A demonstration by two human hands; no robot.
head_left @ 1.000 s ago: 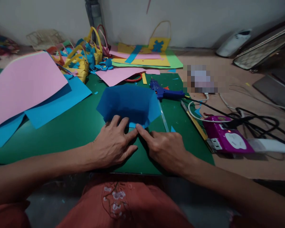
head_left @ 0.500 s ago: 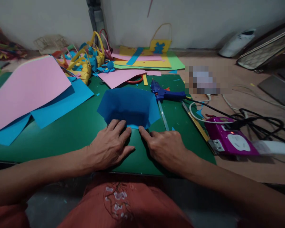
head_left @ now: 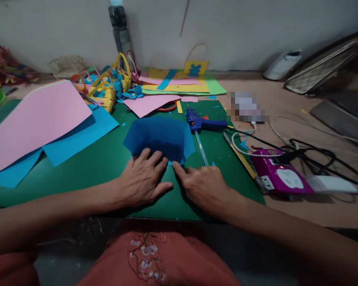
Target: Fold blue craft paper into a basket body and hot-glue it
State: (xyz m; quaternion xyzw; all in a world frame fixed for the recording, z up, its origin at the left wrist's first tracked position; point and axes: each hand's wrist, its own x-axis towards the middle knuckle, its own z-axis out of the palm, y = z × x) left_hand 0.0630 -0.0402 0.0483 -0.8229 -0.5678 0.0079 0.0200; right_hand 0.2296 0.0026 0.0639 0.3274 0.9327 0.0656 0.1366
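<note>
A folded dark blue paper (head_left: 161,133), with raised sides like a shallow box, stands in the middle of the green mat (head_left: 86,182). My left hand (head_left: 144,174) lies palm down at its near edge, fingers spread over the paper's lower rim and thumb stretched out on the mat. With its index finger extended, my right hand (head_left: 201,184) presses on the near fold, right of the left fingertips. Its other fingers are curled under and partly hidden. Just beyond lies a blue glue gun (head_left: 207,122) with a clear glue stick (head_left: 201,147) in its back end.
Pink sheets (head_left: 44,119) overlap blue paper (head_left: 80,139) on the left. Small yellow paper baskets (head_left: 107,93) stand behind. Red-handled scissors (head_left: 168,106) lie partly under pink paper. A box cutter (head_left: 241,159), purple power strip (head_left: 280,172) and tangled cables (head_left: 319,155) occupy the right side.
The view has shifted slightly, so the background sits lower and further left. Both hands stay at the paper's near edge, and the paper's sides look a little lower.
</note>
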